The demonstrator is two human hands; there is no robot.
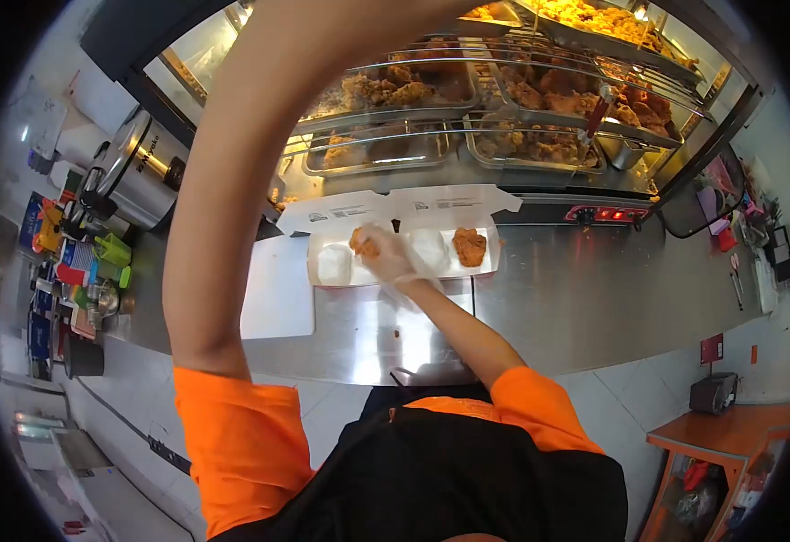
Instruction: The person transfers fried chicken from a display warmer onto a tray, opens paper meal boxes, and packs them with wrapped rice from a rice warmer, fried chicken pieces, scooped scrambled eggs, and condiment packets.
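My right hand, in a clear plastic glove, has its fingers wrapped round a piece of fried chicken over the left white paper box. A rounded white portion, perhaps wrapped rice, sits in that box's left side. Beside it, the right paper box holds another white portion and a piece of fried chicken. Both lids stand open toward the cabinet. My left arm reaches up across the view, and its hand is beyond the top edge.
A lit warming cabinet holds several metal trays of fried chicken; tongs with a red handle lean there. A white cutting board lies left of the boxes. A rice cooker stands far left, scissors far right.
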